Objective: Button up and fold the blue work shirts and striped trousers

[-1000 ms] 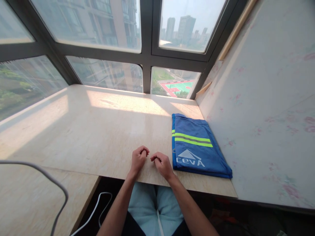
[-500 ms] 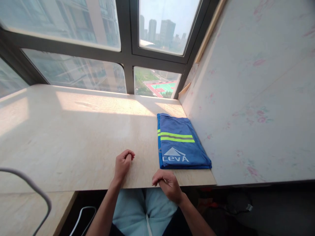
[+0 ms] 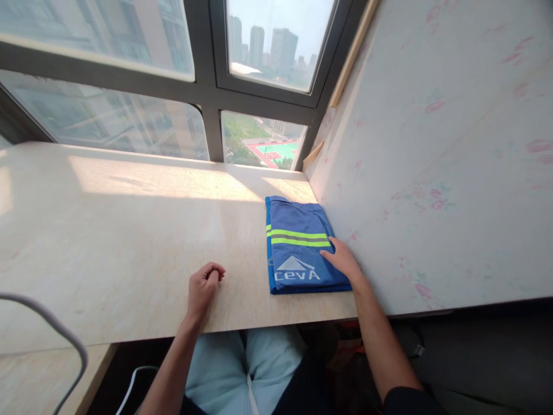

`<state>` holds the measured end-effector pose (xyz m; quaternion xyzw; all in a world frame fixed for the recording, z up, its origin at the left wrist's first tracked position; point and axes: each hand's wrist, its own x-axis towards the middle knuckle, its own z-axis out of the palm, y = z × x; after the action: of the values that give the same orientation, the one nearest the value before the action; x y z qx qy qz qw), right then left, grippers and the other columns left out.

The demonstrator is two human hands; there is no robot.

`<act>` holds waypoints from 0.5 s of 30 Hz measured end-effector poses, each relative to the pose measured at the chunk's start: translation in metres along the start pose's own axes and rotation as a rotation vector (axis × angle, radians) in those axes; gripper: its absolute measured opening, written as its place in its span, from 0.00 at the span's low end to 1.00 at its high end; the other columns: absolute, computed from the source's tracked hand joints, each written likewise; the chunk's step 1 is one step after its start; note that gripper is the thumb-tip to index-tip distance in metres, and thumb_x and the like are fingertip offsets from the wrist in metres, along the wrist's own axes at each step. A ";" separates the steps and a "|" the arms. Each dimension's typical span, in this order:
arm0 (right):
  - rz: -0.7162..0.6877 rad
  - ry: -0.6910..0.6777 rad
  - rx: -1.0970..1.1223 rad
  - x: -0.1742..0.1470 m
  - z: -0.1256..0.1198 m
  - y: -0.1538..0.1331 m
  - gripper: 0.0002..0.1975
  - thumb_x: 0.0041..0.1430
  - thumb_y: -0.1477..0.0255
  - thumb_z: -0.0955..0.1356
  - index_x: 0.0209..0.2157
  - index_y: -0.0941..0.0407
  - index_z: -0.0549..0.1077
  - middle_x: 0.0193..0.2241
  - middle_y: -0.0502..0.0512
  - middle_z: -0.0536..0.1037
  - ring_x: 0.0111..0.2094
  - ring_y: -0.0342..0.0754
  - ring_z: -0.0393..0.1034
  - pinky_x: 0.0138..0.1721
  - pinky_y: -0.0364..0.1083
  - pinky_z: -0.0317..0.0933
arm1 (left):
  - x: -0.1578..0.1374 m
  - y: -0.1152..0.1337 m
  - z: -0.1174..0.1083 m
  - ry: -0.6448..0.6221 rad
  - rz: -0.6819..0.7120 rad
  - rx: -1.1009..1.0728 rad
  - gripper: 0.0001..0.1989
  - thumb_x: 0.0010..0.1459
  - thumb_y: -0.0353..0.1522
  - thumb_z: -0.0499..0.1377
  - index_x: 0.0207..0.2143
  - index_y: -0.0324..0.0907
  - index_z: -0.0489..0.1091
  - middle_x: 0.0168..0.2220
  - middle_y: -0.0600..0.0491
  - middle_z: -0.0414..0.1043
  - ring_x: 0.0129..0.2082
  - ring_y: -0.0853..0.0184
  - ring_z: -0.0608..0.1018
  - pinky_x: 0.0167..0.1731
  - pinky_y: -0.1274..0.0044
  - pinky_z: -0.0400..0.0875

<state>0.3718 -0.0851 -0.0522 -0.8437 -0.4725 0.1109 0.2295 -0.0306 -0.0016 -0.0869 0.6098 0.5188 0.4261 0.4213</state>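
A folded blue garment [image 3: 298, 222] lies flat on the pale sill, close to the wall on the right. It carries a yellow-green band with a grey stripe, and white lettering under a white triangular logo. My right hand [image 3: 343, 257] is at the garment's right edge, thumb and forefinger apart over the cloth near the band; its other fingers are partly hidden. To the left of the garment, my left hand [image 3: 204, 283] rests on the sill in a loose fist, with nothing seen in it.
Dark-framed windows [image 3: 207, 95] stand behind the sill [image 3: 129, 248]. A white wall [image 3: 453, 173] with faded pink flowers borders the right side. At the lower left, a grey cable [image 3: 56, 325] curves over the surface.
My right hand has moved from the front edge of the sill up and right onto the garment's right side, and its fingers have opened. My left hand stays in a fist.
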 end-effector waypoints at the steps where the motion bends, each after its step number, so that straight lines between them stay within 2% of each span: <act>1: -0.012 0.009 0.000 0.001 0.003 0.002 0.29 0.52 0.67 0.71 0.56 0.60 0.70 0.55 0.67 0.74 0.57 0.60 0.67 0.59 0.56 0.59 | 0.000 0.000 0.000 0.001 0.000 -0.001 0.09 0.49 0.31 0.52 0.23 0.42 0.71 0.22 0.56 0.72 0.25 0.68 0.74 0.26 0.79 0.66; 4: 0.025 0.049 0.061 0.004 0.005 0.008 0.28 0.50 0.67 0.72 0.54 0.58 0.72 0.48 0.64 0.78 0.51 0.58 0.73 0.53 0.54 0.64 | -0.001 -0.001 0.000 0.008 0.013 -0.001 0.09 0.50 0.30 0.51 0.23 0.42 0.71 0.22 0.56 0.71 0.25 0.68 0.73 0.27 0.79 0.66; 10: 0.100 0.004 0.369 0.017 -0.002 0.013 0.18 0.43 0.73 0.74 0.40 0.57 0.79 0.32 0.56 0.82 0.37 0.54 0.78 0.44 0.52 0.69 | 0.000 0.001 0.000 -0.002 0.008 -0.010 0.09 0.50 0.30 0.52 0.23 0.42 0.71 0.22 0.56 0.71 0.25 0.68 0.73 0.26 0.79 0.65; 15: 0.063 -0.028 0.550 0.012 -0.014 0.000 0.18 0.43 0.69 0.75 0.40 0.57 0.78 0.34 0.57 0.84 0.38 0.52 0.79 0.44 0.50 0.72 | 0.000 0.002 0.000 -0.004 0.013 -0.026 0.09 0.49 0.31 0.52 0.23 0.42 0.71 0.22 0.55 0.71 0.25 0.67 0.73 0.26 0.78 0.65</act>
<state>0.3838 -0.0792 -0.0402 -0.7624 -0.4014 0.2537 0.4397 -0.0302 -0.0017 -0.0851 0.6084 0.5084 0.4344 0.4274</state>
